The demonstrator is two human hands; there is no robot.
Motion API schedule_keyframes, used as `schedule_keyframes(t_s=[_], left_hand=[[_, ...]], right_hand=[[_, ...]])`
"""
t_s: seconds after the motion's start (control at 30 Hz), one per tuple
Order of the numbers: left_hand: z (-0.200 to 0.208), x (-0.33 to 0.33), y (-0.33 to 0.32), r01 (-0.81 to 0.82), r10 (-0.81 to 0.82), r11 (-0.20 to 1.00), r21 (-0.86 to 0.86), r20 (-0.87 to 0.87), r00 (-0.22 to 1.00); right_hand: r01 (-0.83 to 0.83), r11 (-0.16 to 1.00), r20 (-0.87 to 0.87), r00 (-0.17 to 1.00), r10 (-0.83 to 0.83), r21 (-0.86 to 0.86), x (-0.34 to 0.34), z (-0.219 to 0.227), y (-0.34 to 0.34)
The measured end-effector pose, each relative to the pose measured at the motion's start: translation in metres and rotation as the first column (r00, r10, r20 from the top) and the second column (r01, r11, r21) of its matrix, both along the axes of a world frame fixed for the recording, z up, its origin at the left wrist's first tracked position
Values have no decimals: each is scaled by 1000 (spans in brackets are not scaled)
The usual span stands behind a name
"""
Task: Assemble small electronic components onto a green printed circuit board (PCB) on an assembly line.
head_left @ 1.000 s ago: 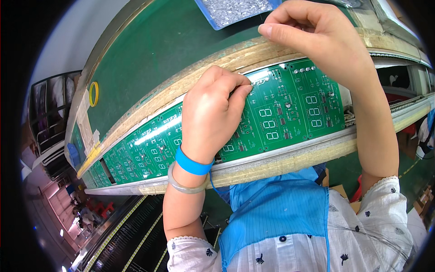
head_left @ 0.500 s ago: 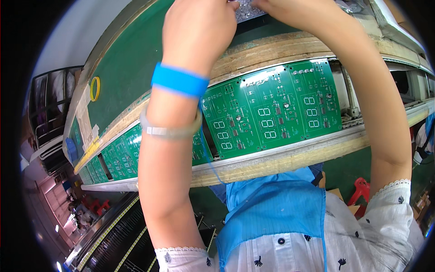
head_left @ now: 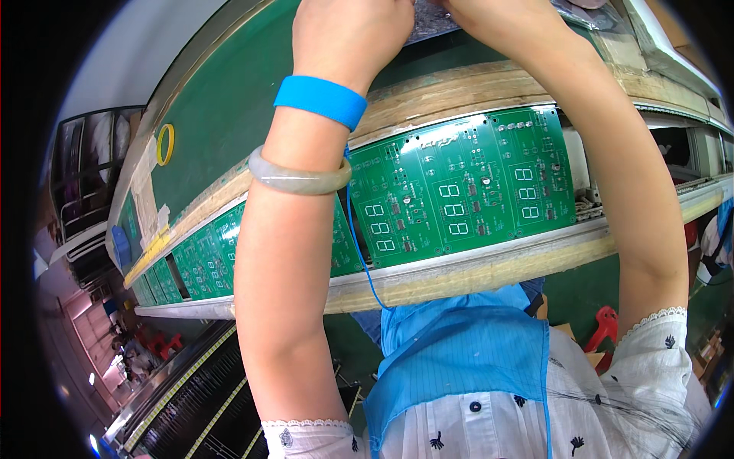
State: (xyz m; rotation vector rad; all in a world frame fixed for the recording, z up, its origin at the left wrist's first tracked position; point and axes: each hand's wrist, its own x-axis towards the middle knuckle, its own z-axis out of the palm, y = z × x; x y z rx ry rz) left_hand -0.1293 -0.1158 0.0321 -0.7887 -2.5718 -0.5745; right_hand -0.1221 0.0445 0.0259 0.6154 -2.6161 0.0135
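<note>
Both my hands reach to the top edge of the head view, where my left hand [head_left: 348,34] and my right hand [head_left: 501,19] come close together. Their fingers are mostly cut off by the edge, so what they hold, if anything, is hidden. Between and beneath them shows part of a grey, glittery tray or bag of small pieces [head_left: 432,24]. Nearer my body, a green circuit board [head_left: 466,183] with white digit outlines and small parts lies flat in the rail. My left wrist carries a blue wrist strap [head_left: 321,99] with a cord, and a pale bangle [head_left: 298,177].
More green circuit boards [head_left: 206,256] run along the rail to the left, partly behind my left forearm. A yellow tape ring [head_left: 165,144] rests on the green bench top [head_left: 222,115]. Clear plastic bags [head_left: 589,14] lie at the far right. Beyond the near rail stands a red stool [head_left: 604,327].
My left hand and forearm have shifted slightly right and up, and the bangle sits higher in view. My right hand has moved a little. The boards remain in place.
</note>
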Motion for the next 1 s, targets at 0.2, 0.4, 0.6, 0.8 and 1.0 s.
schedule_keyframes(t_s=[0.2, 0.4, 0.6, 0.8, 1.0], left_hand=[[13, 14, -8, -29, -50, 935, 353, 212, 976], [15, 26, -39, -169, -223, 759, 629, 495, 840], [3, 61, -78, -88, -325, 758, 646, 492, 808], [-11, 93, -98, -340, -466, 540, 770, 610, 641], [-18, 105, -110, -395, -487, 493, 775, 622, 612]], right_hand=[[-22, 999, -10, 1000, 22, -35, 5, 0, 0], [-17, 971, 65, 997, 34, -239, 16, 17, -6], [328, 609, 596, 741, 308, -722, 52, 29, -25], [431, 166, 391, 511, 765, -887, 77, -5, -36], [380, 278, 443, 471, 763, -882, 83, -9, -41]])
